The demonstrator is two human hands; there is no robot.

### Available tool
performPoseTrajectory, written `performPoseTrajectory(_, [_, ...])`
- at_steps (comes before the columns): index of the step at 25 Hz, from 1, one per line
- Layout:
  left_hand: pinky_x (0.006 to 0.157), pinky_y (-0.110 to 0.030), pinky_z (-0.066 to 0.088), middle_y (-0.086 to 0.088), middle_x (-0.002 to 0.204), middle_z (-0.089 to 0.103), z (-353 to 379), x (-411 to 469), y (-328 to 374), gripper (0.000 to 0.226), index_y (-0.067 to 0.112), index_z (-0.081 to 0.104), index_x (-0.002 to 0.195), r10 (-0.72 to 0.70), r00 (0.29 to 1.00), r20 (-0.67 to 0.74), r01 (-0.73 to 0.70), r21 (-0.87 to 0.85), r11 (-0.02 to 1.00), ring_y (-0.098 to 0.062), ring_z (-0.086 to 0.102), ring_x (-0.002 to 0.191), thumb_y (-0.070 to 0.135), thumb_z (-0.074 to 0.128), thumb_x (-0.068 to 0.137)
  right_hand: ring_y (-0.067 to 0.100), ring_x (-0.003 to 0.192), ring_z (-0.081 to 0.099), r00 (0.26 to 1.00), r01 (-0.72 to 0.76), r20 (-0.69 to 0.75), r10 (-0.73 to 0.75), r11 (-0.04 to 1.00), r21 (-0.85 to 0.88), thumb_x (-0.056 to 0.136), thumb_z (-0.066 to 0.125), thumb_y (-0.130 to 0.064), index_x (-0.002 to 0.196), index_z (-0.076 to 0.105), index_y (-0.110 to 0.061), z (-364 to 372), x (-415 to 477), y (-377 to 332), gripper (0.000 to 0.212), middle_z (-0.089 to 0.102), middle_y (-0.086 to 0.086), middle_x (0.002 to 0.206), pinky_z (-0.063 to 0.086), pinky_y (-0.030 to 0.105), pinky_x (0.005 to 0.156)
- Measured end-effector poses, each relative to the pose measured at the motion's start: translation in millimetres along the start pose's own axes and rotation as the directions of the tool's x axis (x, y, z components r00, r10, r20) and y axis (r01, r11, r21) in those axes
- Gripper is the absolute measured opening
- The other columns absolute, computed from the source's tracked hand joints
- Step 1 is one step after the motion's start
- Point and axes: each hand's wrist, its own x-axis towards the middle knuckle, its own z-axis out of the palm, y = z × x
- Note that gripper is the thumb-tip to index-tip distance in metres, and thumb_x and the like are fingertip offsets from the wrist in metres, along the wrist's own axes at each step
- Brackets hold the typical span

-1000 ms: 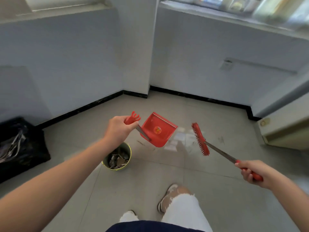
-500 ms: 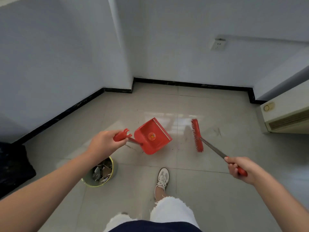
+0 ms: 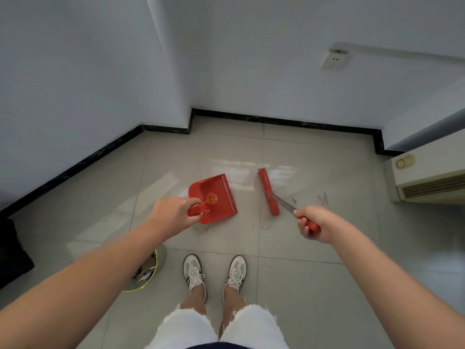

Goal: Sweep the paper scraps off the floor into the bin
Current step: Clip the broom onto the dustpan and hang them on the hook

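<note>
My left hand (image 3: pixel 173 212) grips the red handle of a red dustpan (image 3: pixel 216 197), which hangs low over the tiled floor, its pan showing no scraps. In my right hand (image 3: pixel 314 224) is the red grip of a broom; its red brush head (image 3: pixel 268 191) sits just right of the dustpan, bristles facing it. A small yellow-rimmed bin (image 3: pixel 147 272) holding paper scraps stands on the floor under my left forearm, partly hidden by it. No paper scraps show on the floor.
My two feet in white sneakers (image 3: pixel 193 272) stand just behind the dustpan. White walls with a black skirting (image 3: pixel 276 120) close the corner ahead. A cream air unit (image 3: pixel 427 177) sits at the right, a black bag (image 3: pixel 12 250) at the left edge.
The view has tilted down and the bin has slid under my left arm. The dustpan has dropped lower and turned flat. The broom head has come closer to it. Both feet now stand together.
</note>
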Motion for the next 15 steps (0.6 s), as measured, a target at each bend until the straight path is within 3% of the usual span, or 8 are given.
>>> performPoseTrajectory(3, [0.066, -0.03, 0.049, 0.008, 0.091, 0.069, 1.0, 27.5, -14.9, 0.03, 0.038, 0.065, 0.104, -0.114, 0.991, 0.065, 0.115, -0.026, 0.993, -0.018, 0.063, 0.088, 0.048, 0.054, 0.078, 0.004, 0.025, 0.038, 0.999, -0.009, 0.038, 0.01, 1.0, -0.027, 0.096, 0.045, -0.008, 0.077, 0.046, -0.014, 39.5, -8.9, -16.3, 0.02, 0.037, -0.001, 0.055, 0.028, 0.011, 0.027])
performPoseTrajectory(6, [0.072, -0.033, 0.045, 0.005, 0.09, 0.055, -7.9, 48.3, -36.7, 0.027, 0.035, 0.069, 0.098, -0.174, 0.979, 0.108, 0.172, 0.028, 0.985, -0.021, 0.056, 0.093, 0.046, 0.058, 0.075, 0.003, 0.026, 0.038, 0.996, -0.028, 0.082, 0.032, 0.998, -0.055, 0.096, 0.046, -0.009, 0.077, 0.045, -0.013, 77.4, -24.0, -27.4, 0.02, 0.037, -0.002, 0.056, 0.027, 0.011, 0.028])
performPoseTrajectory(9, [0.072, -0.035, 0.048, 0.003, 0.098, 0.054, -3.2, 51.8, -58.5, 0.027, 0.027, 0.07, 0.096, -0.169, 0.972, 0.164, 0.173, -0.014, 0.985, -0.02, 0.054, 0.096, 0.043, 0.058, 0.077, 0.003, 0.026, 0.038, 0.991, -0.019, 0.126, 0.034, 0.993, -0.117, 0.096, 0.045, -0.007, 0.078, 0.044, -0.012, 119.7, -41.9, -40.5, 0.019, 0.038, -0.002, 0.05, 0.03, 0.011, 0.029])
performPoseTrajectory(15, [0.087, -0.037, 0.048, 0.008, 0.123, 0.059, -3.0, 53.9, -61.5, 0.042, 0.034, 0.058, 0.125, -0.067, 0.978, 0.196, 0.074, -0.031, 0.997, -0.019, 0.051, 0.115, 0.033, 0.056, 0.083, 0.003, 0.026, 0.04, 0.971, -0.004, 0.234, 0.055, 0.976, -0.216, 0.095, 0.044, -0.005, 0.078, 0.044, -0.013, 199.6, -77.5, -54.3, 0.019, 0.04, -0.003, 0.044, 0.033, 0.012, 0.029])
